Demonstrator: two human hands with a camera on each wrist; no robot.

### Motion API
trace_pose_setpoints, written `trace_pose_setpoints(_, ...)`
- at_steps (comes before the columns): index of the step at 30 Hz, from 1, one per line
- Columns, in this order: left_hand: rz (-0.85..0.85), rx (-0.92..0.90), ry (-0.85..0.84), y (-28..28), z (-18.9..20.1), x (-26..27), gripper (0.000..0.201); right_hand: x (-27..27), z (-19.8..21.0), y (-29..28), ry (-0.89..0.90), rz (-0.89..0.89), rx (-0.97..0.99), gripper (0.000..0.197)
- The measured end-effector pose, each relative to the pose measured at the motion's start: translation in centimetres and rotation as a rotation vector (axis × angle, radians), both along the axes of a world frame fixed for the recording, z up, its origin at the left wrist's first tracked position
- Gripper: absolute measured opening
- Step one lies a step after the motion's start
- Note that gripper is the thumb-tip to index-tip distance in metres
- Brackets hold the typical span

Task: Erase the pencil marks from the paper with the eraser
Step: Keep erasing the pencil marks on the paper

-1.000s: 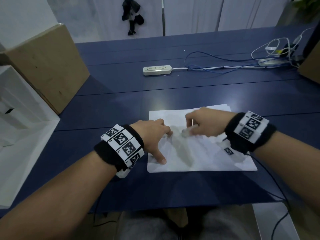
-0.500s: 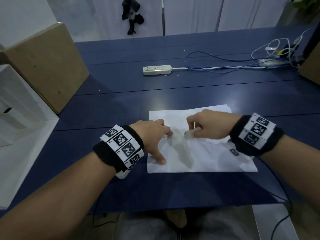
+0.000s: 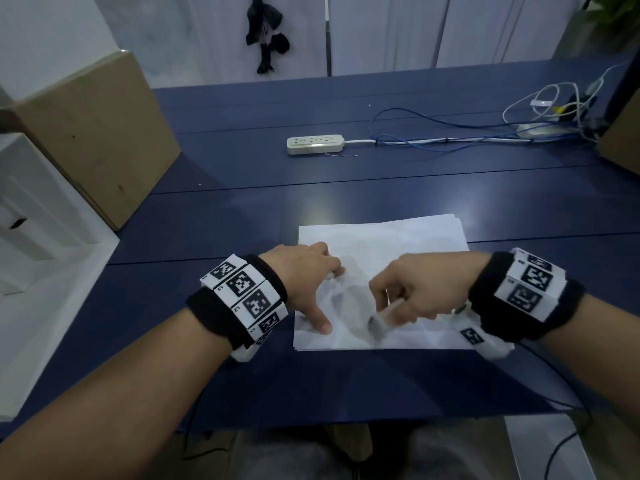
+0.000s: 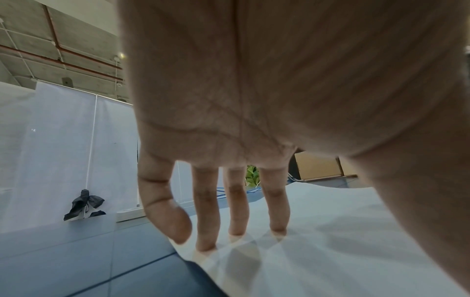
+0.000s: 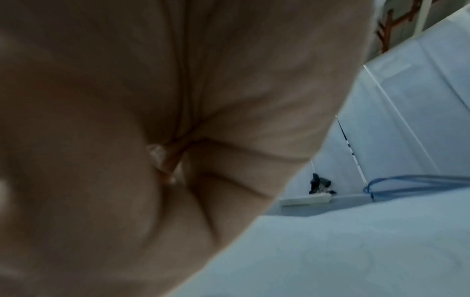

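Observation:
A white sheet of paper [image 3: 398, 244] lies on the blue table [image 3: 242, 202] in front of me. My left hand [image 3: 311, 282] presses flat on the paper's left part, its straight fingers [image 4: 236, 211] spread with the tips on the sheet [image 4: 343, 241]. My right hand [image 3: 408, 296] is curled, pinching a small white eraser [image 3: 384, 315] whose tip touches the paper near its front edge. In the right wrist view the closed palm [image 5: 152, 140] fills the picture and hides the eraser. No pencil marks can be made out on the dim paper.
A white power strip [image 3: 315, 144] with blue and white cables [image 3: 450, 133] lies at the back of the table. A cardboard box [image 3: 93, 133] and white foam packaging [image 3: 34, 237] stand at the left. Another box [image 3: 623, 140] sits at the far right.
My right hand has slid the eraser toward me across the paper, from the middle to near the front edge. The left hand has kept pressing the same spot.

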State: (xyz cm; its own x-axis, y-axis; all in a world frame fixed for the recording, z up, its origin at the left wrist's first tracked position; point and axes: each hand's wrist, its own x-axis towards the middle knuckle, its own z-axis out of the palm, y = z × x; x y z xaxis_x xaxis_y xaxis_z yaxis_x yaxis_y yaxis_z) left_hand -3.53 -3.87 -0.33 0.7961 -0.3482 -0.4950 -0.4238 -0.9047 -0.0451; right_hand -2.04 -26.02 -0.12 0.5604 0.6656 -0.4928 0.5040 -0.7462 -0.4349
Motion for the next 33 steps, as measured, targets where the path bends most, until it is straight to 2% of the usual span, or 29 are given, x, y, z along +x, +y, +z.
trace_pose_setpoints(2,-0.001,0.001,0.001,0.0,0.0,0.0,0.102,-0.1,0.1,0.2,0.009,0.014,-0.019,0.007)
trace_pose_setpoints(7,0.009,-0.01,0.008,0.0,0.1,-0.1,0.101,3.1,0.0,0.5,-0.34,-0.186,0.002,0.028)
trace_pose_setpoints(9,0.004,-0.014,-0.005,0.1,0.1,-0.1,0.1,2.4,0.2,0.4,-0.299,-0.104,0.01,0.024)
trace_pose_setpoints(12,-0.006,-0.016,-0.014,0.2,-0.2,0.0,0.101,0.2,0.6,0.8,-0.016,0.056,-0.054,0.011)
trace_pose_setpoints(13,-0.012,-0.012,-0.014,0.2,-0.3,0.0,0.1,0.0,0.6,0.9,0.027,0.082,-0.079,0.009)
trace_pose_setpoints(15,-0.014,-0.007,-0.014,0.1,-0.3,0.1,0.1,0.8,0.4,1.1,-0.02,0.04,-0.074,0.013)
trace_pose_setpoints(18,-0.007,-0.009,-0.018,0.1,-0.3,0.0,0.1,2.8,0.3,0.9,-0.164,-0.154,0.005,0.03)
trace_pose_setpoints(19,-0.006,-0.009,-0.019,0.1,-0.2,0.0,0.1,3.1,0.2,0.7,-0.216,-0.169,0.03,0.031)
trace_pose_setpoints(21,-0.003,-0.012,-0.017,0.2,-0.3,0.1,0.101,2.4,0.1,0.4,-0.206,-0.095,0.036,0.025)
trace_pose_setpoints(24,-0.006,-0.006,-0.009,0.2,-0.4,0.0,0.102,0.4,-0.1,0.4,0.054,0.055,-0.027,0.012)
trace_pose_setpoints(25,-0.008,-0.002,-0.009,0.1,-0.3,0.0,0.102,0.3,-0.1,0.5,0.074,0.06,-0.035,0.011)
trace_pose_setpoints(30,0.004,-0.007,-0.004,0.0,0.0,-0.1,0.1,3.1,0.0,0.3,-0.334,-0.144,0.021,0.027)
trace_pose_setpoints(31,0.004,-0.007,-0.004,0.1,0.0,-0.1,0.1,3.0,0.0,0.2,-0.341,-0.138,0.03,0.028)
trace_pose_setpoints(33,0.009,-0.013,-0.003,0.1,-0.1,-0.1,0.101,1.7,0.1,0.0,-0.194,-0.046,0.022,0.022)
